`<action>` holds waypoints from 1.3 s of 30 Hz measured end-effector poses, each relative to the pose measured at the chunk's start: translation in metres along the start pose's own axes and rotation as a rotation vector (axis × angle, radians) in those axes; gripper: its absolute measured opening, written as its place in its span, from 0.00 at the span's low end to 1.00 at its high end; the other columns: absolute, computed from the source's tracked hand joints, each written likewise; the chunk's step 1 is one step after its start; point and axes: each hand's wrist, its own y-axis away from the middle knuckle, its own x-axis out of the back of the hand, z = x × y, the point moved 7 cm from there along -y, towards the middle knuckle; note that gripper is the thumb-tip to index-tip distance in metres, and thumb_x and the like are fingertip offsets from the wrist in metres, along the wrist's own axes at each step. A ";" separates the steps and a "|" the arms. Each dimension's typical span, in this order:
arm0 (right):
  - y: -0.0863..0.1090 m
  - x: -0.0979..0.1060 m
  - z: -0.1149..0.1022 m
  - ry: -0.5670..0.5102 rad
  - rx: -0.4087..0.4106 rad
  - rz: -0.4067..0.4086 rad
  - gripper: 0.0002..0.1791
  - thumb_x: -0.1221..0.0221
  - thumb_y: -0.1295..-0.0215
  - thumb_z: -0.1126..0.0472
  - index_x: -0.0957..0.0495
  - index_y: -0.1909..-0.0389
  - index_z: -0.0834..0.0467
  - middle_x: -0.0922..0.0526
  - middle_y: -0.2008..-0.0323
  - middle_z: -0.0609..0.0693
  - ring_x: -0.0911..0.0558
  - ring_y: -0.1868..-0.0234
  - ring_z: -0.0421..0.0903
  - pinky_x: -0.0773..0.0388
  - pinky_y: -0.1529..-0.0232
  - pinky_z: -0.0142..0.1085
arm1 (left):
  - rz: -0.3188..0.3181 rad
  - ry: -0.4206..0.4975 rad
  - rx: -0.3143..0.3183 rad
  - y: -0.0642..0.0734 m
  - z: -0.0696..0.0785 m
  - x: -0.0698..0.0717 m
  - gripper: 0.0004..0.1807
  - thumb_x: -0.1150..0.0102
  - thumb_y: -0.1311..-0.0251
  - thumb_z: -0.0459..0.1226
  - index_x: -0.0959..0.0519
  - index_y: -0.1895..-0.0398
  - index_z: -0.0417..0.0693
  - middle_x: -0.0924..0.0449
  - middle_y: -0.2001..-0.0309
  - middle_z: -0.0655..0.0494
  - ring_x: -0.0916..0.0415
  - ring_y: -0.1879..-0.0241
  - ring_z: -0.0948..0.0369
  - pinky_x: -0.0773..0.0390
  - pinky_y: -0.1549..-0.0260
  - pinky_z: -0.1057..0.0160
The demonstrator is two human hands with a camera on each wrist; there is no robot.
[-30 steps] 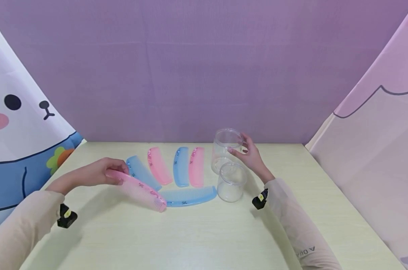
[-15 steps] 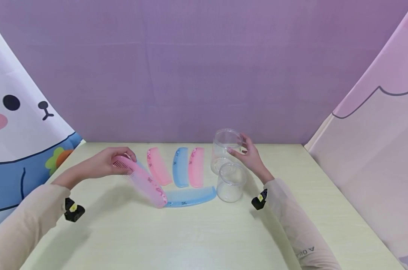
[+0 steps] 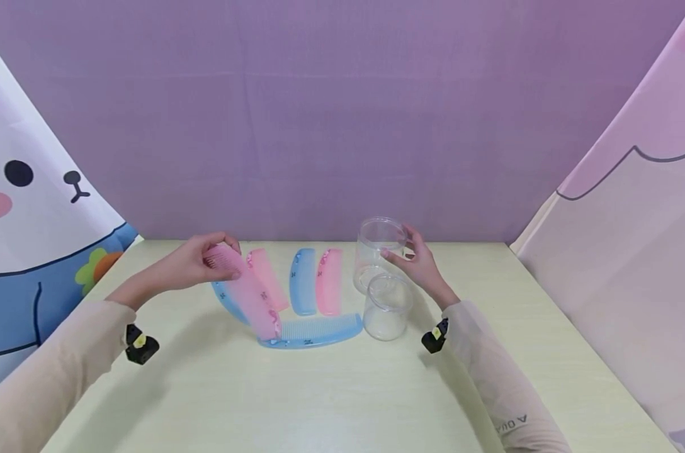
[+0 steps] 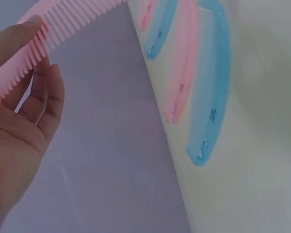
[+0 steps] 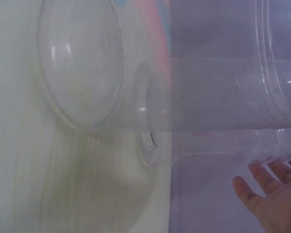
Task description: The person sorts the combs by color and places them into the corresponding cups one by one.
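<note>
My left hand [image 3: 198, 264] pinches one end of a pink comb [image 3: 249, 294] between thumb and fingers. The comb slants down to the right, its far end overlapping a blue comb [image 3: 322, 331] that lies crosswise in front. In the left wrist view the comb's teeth [image 4: 68, 24] show beside the thumb. Partly hidden behind it lies another blue comb [image 3: 228, 303]. On the right, my right hand [image 3: 426, 269] grips the upper side of a tall clear jar [image 3: 371, 255], thumb in front and fingers behind. A shorter clear jar [image 3: 386, 314] stands just in front of that one.
A pink comb [image 3: 270, 280], a blue comb [image 3: 303, 282] and another pink comb [image 3: 328, 283] lie side by side toward the back of the pale table [image 3: 320, 396]. A purple cloth wall [image 3: 320, 126] rises behind, with printed cloths [image 3: 42, 233] at the sides.
My left hand has moved right and away from me, lifting the near end of the pink comb and turning it steeper. The right hand and both jars have stayed put.
</note>
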 end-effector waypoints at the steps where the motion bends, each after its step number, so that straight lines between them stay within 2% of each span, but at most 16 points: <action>1: 0.000 0.000 0.000 -0.001 0.000 0.000 0.44 0.41 0.42 0.62 0.57 0.32 0.67 0.46 0.34 0.68 0.41 0.35 0.65 0.40 0.38 0.57 | 0.005 0.006 -0.006 -0.002 0.001 0.001 0.19 0.33 0.52 0.43 0.28 0.58 0.52 0.25 0.61 0.52 0.29 0.64 0.56 0.21 0.72 0.66; 4: 0.000 0.000 0.001 -0.005 -0.001 0.000 0.44 0.40 0.42 0.61 0.56 0.32 0.67 0.46 0.34 0.68 0.41 0.35 0.65 0.40 0.38 0.57 | 0.019 0.021 -0.028 -0.007 0.007 0.002 0.19 0.33 0.52 0.41 0.28 0.57 0.49 0.24 0.63 0.52 0.26 0.67 0.59 0.20 0.71 0.66; 8: 0.000 0.000 0.000 -0.007 -0.001 0.003 0.44 0.40 0.42 0.61 0.56 0.32 0.67 0.46 0.34 0.68 0.41 0.35 0.65 0.39 0.38 0.57 | 0.032 0.039 -0.043 -0.014 0.013 0.001 0.20 0.33 0.52 0.40 0.27 0.57 0.47 0.23 0.62 0.53 0.23 0.67 0.60 0.19 0.69 0.67; 16: -0.001 0.000 0.001 0.002 -0.002 0.002 0.44 0.40 0.42 0.62 0.57 0.32 0.67 0.47 0.34 0.68 0.42 0.35 0.66 0.39 0.39 0.57 | 0.076 0.054 -0.030 -0.031 0.021 -0.004 0.21 0.33 0.51 0.41 0.29 0.56 0.45 0.23 0.60 0.50 0.22 0.64 0.56 0.19 0.67 0.67; 27: 0.000 0.001 0.001 -0.016 -0.011 0.008 0.44 0.40 0.42 0.60 0.55 0.32 0.66 0.46 0.34 0.67 0.41 0.35 0.65 0.40 0.38 0.57 | 0.157 0.134 -0.059 -0.055 0.038 -0.009 0.23 0.35 0.50 0.38 0.33 0.52 0.45 0.25 0.57 0.48 0.21 0.62 0.54 0.18 0.64 0.62; 35: -0.002 0.000 0.007 -0.005 -0.014 0.005 0.44 0.40 0.42 0.58 0.55 0.32 0.65 0.46 0.33 0.67 0.41 0.35 0.64 0.39 0.38 0.57 | 0.222 0.186 -0.085 -0.072 0.053 -0.008 0.26 0.37 0.47 0.36 0.37 0.48 0.42 0.25 0.59 0.45 0.23 0.68 0.59 0.20 0.68 0.68; 39: -0.002 0.000 0.006 -0.004 -0.013 0.006 0.44 0.40 0.42 0.58 0.55 0.32 0.65 0.46 0.34 0.67 0.41 0.35 0.64 0.39 0.38 0.57 | 0.275 0.194 -0.112 -0.080 0.060 -0.005 0.26 0.38 0.47 0.34 0.37 0.47 0.42 0.25 0.58 0.45 0.23 0.68 0.59 0.20 0.70 0.69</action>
